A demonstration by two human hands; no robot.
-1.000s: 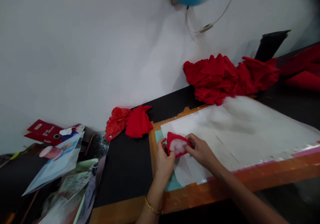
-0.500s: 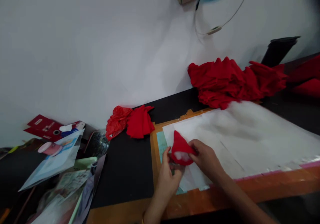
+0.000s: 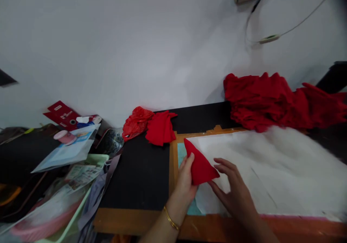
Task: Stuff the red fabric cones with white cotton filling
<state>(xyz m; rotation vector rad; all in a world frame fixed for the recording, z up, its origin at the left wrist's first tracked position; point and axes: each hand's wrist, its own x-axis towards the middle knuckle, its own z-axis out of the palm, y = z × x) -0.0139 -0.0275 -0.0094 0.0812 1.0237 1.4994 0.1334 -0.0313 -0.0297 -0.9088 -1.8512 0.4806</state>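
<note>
My left hand (image 3: 186, 176) is closed on a red triangular fabric piece (image 3: 202, 167), thumb flat on its face. The piece's pointed tip aims up and to the left, and one corner sticks out to the right. Beside that corner is my right hand (image 3: 234, 185), fingers spread; its thumb tip comes to the lower edge of the fabric, though whether it touches I cannot tell. Under both hands lies a white sheet (image 3: 217, 145) over a light-blue surface (image 3: 196, 208). Soft white fluffy filling (image 3: 287, 151) is heaped on the sheet at the right.
A large pile of red fabric (image 3: 265, 100) lies against the wall. Farther left sit a smaller red fabric stack (image 3: 161, 128) and a red plastic bag (image 3: 137, 123). A light-green bin (image 3: 101, 160), a pink spool (image 3: 65, 137) and a red box (image 3: 61, 115) crowd the left side.
Earlier both hands held the red fabric piece with white filling showing in its opening. Now its plain face shows, and my right fingers have come off. The view has shifted left.
</note>
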